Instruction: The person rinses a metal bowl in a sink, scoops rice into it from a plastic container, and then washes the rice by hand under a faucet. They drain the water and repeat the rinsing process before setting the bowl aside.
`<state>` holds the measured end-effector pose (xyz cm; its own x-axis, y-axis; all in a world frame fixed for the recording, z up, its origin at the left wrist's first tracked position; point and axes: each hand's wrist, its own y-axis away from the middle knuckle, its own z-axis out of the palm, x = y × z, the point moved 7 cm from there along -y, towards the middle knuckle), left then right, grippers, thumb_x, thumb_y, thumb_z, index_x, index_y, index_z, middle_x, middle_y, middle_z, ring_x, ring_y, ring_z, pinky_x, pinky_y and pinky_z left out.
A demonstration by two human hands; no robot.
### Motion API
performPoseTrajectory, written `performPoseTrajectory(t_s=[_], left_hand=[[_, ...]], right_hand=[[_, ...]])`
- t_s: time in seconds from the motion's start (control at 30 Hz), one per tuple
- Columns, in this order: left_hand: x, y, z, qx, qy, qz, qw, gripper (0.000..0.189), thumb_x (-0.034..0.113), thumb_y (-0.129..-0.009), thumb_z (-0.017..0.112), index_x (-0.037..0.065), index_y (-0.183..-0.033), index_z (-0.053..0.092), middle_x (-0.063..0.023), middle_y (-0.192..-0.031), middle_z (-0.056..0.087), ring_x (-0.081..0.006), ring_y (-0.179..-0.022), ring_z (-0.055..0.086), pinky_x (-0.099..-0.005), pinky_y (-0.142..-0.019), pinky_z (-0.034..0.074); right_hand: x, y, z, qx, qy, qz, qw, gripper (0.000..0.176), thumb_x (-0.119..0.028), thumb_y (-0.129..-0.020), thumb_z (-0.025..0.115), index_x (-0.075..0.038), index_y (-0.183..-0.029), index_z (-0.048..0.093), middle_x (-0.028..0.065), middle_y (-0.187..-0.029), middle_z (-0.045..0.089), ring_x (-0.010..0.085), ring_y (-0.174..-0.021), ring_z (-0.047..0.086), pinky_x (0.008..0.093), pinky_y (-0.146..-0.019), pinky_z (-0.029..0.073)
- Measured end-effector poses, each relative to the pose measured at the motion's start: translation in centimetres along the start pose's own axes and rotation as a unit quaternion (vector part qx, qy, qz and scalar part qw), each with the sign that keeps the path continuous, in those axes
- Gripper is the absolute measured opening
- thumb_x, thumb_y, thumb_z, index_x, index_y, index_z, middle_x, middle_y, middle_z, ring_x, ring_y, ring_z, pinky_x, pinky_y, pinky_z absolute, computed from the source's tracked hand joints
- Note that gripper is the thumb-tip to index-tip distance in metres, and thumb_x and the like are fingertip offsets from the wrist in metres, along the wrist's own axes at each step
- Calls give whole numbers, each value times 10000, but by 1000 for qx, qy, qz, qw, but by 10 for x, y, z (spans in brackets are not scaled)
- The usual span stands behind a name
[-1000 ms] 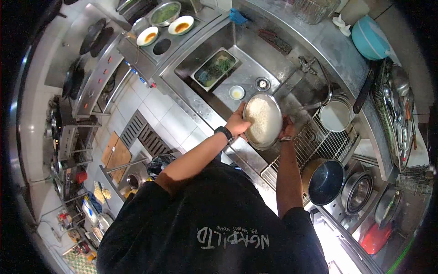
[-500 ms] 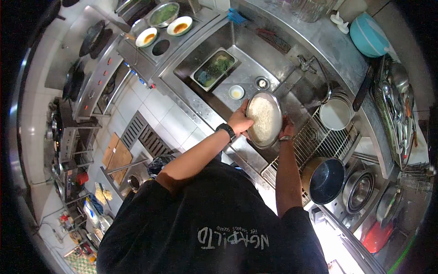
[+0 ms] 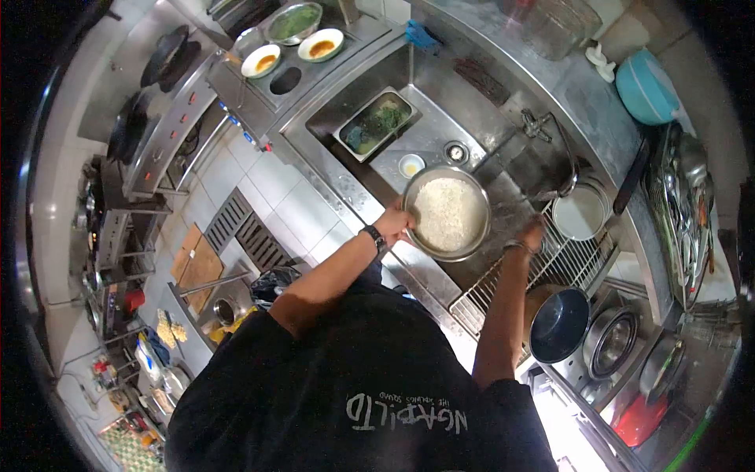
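My left hand (image 3: 393, 223) grips the near-left rim of a round metal bowl (image 3: 481, 206), fingers closed on it. White grains that look like rice (image 3: 447, 212) fill much of the bowl, which is held over the sink's front edge. My right hand (image 3: 532, 234) is apart from the bowl, over the wire rack (image 3: 562, 256). Its fingers are too dark and blurred to make out. Nearest to it is a stack of white round dishes (image 3: 580, 212).
In the sink (image 3: 432, 106) are a metal tray of greens (image 3: 377, 123) and a small white cup (image 3: 410, 165). A tap (image 3: 537, 124) stands at the back right. A dark-lined pot (image 3: 560, 322) and steel bowls (image 3: 611, 344) sit at the right.
My right hand has let go of the bowl and moved right, over the rack. The bowl, tilted before, is now more level, held by my left hand alone.
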<state>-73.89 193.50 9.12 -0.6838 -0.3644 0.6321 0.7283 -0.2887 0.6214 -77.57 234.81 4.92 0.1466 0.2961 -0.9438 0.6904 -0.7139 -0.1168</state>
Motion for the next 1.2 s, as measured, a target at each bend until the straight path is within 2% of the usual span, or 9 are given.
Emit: performPoseTrajectory(t_s=[0.13, 0.23, 0.47, 0.5, 0.57, 0.67, 0.9, 1.1, 1.2], left_hand=[[4, 12, 28, 6, 40, 22, 999, 724, -134, -675, 440, 148, -1339, 366, -52, -931, 530, -202, -819, 586, -461, -668, 564], [13, 2, 51, 4, 62, 18, 998, 754, -127, -680, 455, 175, -1360, 332, -60, -976, 513, -209, -808, 561, -534, -671, 547], [5, -26, 56, 58, 47, -39, 996, 759, -39, -782, 562, 205, -1409, 211, -135, -1211, 469, -273, -980, 545, -523, -614, 555], [4, -30, 58, 25, 78, 42, 996, 740, 2, -808, 576, 196, -1414, 199, -155, -1284, 419, -299, -1041, 526, -484, -615, 562], [-40, -66, 61, -30, 33, 173, 984, 672, 125, -864, 573, 176, -1419, 197, -169, -1387, 333, -343, -1141, 480, -445, -653, 568], [15, -1, 59, -72, -180, 157, 968, 619, 383, -912, 497, 135, -1417, 239, -140, -1428, 284, -364, -1186, 441, -448, -788, 546], [-16, -56, 45, 112, -154, 199, 961, 553, 216, -901, 514, 102, -1392, 284, -201, -1306, 448, -346, -1086, 539, -379, -791, 548], [20, 5, 52, 77, -78, 111, 988, 436, 128, -885, 470, 120, -1313, 387, -166, -1258, 483, -349, -1146, 488, -465, -816, 529], [-29, -92, 53, 55, -113, 225, 966, 459, 62, -886, 422, 214, -1316, 372, -140, -1249, 480, -388, -1137, 481, -553, -708, 555]], right_hand=[[-145, -23, -19, 50, -276, 105, 954, 310, -234, -928, 425, 3, -952, 624, 88, -963, 647, 227, -892, 593, 332, -829, 456], [-156, -51, 32, -210, -267, 221, 914, 333, -203, -964, 365, 44, -951, 588, 147, -966, 638, 219, -805, 607, 297, -690, 489], [-151, 11, 124, -446, -170, 320, 818, 398, -303, -933, 406, 17, -1101, 575, 138, -1042, 646, 260, -906, 634, 350, -767, 500], [-149, 13, 128, -509, 134, 142, 838, 496, -394, -909, 436, 21, -1164, 530, 147, -1099, 620, 271, -958, 614, 381, -816, 480], [-151, 33, 144, -486, 519, -163, 684, 604, -469, -877, 478, 21, -1230, 484, 153, -1157, 593, 282, -1014, 589, 407, -868, 459], [-137, 85, 181, -521, 458, -277, 665, 576, -422, -856, 513, 9, -1236, 483, 146, -1160, 589, 281, -1025, 580, 395, -876, 454], [-115, 129, 203, -539, 500, -309, 603, 546, -312, -805, 597, -19, -1250, 478, 129, -1168, 579, 280, -1049, 558, 366, -895, 444], [-122, 82, 216, -572, 522, -276, 569, 564, -217, -762, 669, -43, -1262, 474, 115, -1175, 571, 279, -1070, 539, 341, -912, 435], [-131, 70, 209, -535, 365, -407, 644, 530, -225, -771, 642, -11, -1232, 491, 167, -1140, 578, 315, -1025, 564, 379, -895, 449]])
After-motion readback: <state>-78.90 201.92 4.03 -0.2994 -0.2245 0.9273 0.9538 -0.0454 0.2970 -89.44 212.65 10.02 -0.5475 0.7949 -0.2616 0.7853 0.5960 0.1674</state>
